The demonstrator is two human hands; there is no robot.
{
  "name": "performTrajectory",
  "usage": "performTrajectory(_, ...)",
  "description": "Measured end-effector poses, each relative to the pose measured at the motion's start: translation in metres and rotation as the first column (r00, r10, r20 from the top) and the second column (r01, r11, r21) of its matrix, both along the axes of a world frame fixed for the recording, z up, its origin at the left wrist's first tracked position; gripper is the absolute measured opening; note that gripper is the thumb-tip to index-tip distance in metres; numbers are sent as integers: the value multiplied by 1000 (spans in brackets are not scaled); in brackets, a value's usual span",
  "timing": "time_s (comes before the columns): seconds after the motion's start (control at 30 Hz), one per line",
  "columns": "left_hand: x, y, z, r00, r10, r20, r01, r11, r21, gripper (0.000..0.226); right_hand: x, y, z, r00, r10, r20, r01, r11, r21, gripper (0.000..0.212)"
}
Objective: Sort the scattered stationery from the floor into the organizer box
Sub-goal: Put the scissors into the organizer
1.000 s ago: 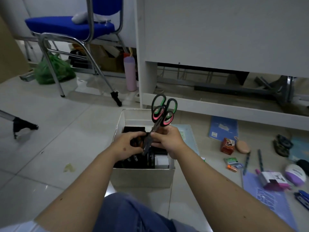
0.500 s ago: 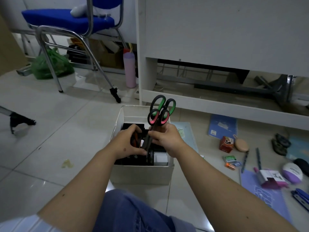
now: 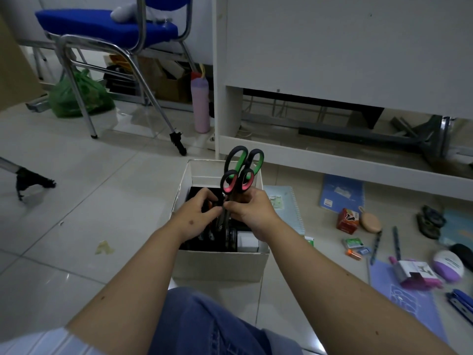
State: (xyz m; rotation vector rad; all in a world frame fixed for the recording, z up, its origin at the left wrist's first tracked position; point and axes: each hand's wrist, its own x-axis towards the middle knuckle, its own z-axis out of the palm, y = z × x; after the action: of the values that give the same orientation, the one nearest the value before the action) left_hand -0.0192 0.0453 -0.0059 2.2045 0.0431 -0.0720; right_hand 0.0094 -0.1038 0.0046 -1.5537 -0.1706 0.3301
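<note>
Both hands meet over the box [image 3: 217,265] at centre frame. The right hand [image 3: 252,211] pinches two pairs of scissors [image 3: 236,180] just below their handles, blades pointing down into the dark slots, loops standing tall above the rim. The left hand [image 3: 197,216] curls its fingers in beside the blades; it looks to be steadying them or what is already packed there, though I can't tell exactly what it grips.

The good way to finish this, I'd say: keep the blades closed and vertical, let the left hand hold the neighbours aside, and slide both pairs straight down until they seat. Don't let go early, or they'll tip against the wall.

Plenty waits on the floor at right: notebooks [image 3: 341,192], pens [image 3: 376,243], a red carton [image 3: 348,219], a stapler [image 3: 460,301].
</note>
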Motion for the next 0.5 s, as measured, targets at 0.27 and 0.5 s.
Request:
performTrajectory(0.27,-4,-3,-2,998,-39,41,47,972,-229,24,-4,6,-10,988,82,-131,-74,995,66,25)
performTrajectory(0.5,-7,2,1,998,-62,21,66,949,-308,13,-5,7,-16,986,90,-137,-96,994,-42,26)
